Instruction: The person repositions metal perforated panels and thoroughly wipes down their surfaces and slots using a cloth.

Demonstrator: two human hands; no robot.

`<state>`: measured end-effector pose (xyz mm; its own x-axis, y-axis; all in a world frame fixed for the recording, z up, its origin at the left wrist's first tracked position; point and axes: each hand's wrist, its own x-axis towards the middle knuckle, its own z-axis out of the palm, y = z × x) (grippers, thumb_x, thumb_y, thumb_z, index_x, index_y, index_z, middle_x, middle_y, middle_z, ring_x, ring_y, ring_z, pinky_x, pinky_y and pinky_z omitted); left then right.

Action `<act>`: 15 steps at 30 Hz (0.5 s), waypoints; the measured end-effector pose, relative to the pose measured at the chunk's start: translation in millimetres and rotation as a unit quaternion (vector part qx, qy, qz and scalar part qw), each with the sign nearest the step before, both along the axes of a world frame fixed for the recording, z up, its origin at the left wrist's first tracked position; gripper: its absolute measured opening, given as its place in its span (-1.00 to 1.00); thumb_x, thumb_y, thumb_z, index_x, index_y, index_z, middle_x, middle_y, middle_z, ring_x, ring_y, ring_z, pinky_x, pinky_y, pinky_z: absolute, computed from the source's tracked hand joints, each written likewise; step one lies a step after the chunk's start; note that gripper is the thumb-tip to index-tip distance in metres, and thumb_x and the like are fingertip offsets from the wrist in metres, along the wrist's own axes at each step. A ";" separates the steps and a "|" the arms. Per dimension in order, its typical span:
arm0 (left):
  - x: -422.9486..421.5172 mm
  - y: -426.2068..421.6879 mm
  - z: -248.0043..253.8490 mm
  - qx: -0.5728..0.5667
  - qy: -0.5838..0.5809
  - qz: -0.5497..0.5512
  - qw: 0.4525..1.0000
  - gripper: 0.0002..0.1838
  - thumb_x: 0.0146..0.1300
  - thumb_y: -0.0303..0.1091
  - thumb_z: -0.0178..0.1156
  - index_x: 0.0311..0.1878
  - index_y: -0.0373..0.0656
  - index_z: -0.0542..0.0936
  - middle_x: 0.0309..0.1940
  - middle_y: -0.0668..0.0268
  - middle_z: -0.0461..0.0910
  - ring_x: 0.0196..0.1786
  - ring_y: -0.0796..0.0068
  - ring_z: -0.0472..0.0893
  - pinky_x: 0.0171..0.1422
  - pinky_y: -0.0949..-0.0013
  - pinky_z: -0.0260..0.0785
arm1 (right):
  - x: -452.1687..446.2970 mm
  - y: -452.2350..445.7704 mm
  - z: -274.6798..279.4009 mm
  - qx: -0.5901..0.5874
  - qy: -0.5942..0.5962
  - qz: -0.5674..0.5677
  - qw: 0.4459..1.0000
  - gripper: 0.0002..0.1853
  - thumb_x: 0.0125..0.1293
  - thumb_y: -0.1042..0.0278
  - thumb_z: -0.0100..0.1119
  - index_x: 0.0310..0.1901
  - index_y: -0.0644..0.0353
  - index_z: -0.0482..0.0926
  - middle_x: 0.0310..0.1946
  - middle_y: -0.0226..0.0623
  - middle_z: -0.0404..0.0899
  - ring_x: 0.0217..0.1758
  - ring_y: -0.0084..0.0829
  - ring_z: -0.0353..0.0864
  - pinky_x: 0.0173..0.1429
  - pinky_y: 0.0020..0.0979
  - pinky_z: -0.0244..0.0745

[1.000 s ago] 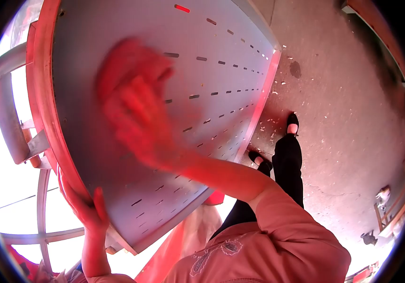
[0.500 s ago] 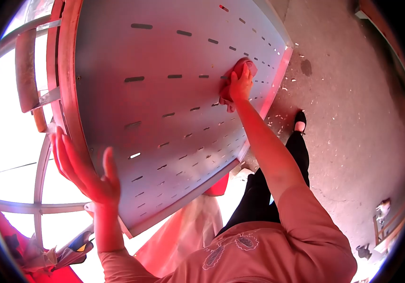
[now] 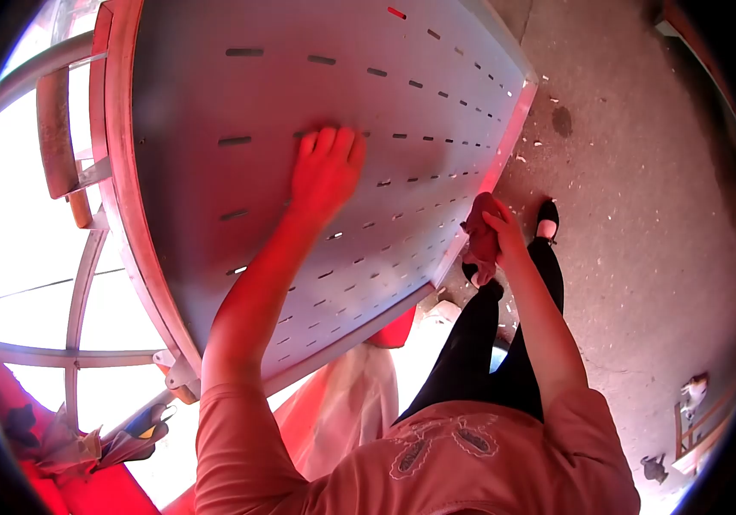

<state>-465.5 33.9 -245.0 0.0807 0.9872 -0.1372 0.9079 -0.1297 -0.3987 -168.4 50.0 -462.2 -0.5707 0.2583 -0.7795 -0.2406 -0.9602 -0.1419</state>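
A large grey metal panel (image 3: 205,94) with rows of slots and a raised edge frame stands in front of me. My left hand (image 3: 327,172) is on the panel's surface over a row of slots, knuckles up and fingers curled under; whatever lies beneath the fingertips is hidden. My right hand (image 3: 505,233) grips a bunched dark red cloth (image 3: 481,232). That cloth hangs just off the panel's right edge, above my legs.
A curved metal frame (image 3: 76,296) with bars runs along the left, against bright light. Folded umbrella-like fabric (image 3: 136,438) lies at lower left. The concrete floor (image 3: 634,215) on the right carries small scraps.
My right hand has come off the panel with the cloth and drawn back towards me. From the panel's left edge, my left hand has moved onto its middle, its fingers now curled.
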 end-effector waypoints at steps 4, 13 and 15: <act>1.3 4.2 7.5 -0.004 -0.018 -0.027 0.999 -0.68 0.06 -0.42 0.13 -0.06 -0.18 0.57 -0.19 0.29 0.43 -0.07 0.31 0.45 0.10 0.22 0.29 | 14.8 12.1 7.3 -0.006 0.000 0.019 1.000 -0.40 0.31 0.53 0.17 0.38 0.22 0.26 -0.06 -0.05 0.59 -0.21 -0.17 0.70 -0.18 -0.23 0.66; 1.4 4.0 6.8 -0.034 -0.020 -0.004 0.999 -0.55 0.08 -0.44 0.10 0.10 -0.23 0.55 -0.18 0.26 0.42 -0.03 0.29 0.45 0.14 0.20 0.30 | 12.8 29.9 1.3 0.037 -0.019 0.010 0.999 -0.37 0.29 0.54 0.19 0.39 0.22 0.25 0.00 -0.04 0.56 -0.20 -0.15 0.70 -0.17 -0.22 0.67; -1.6 2.0 4.8 -0.019 -0.014 -0.006 1.000 -0.52 0.08 -0.44 0.09 0.14 -0.25 0.53 -0.18 0.25 0.42 -0.03 0.29 0.45 0.15 0.20 0.30 | 12.5 29.4 1.9 0.033 -0.024 0.009 0.999 -0.38 0.29 0.54 0.19 0.39 0.22 0.26 0.02 -0.06 0.56 -0.18 -0.16 0.70 -0.16 -0.22 0.67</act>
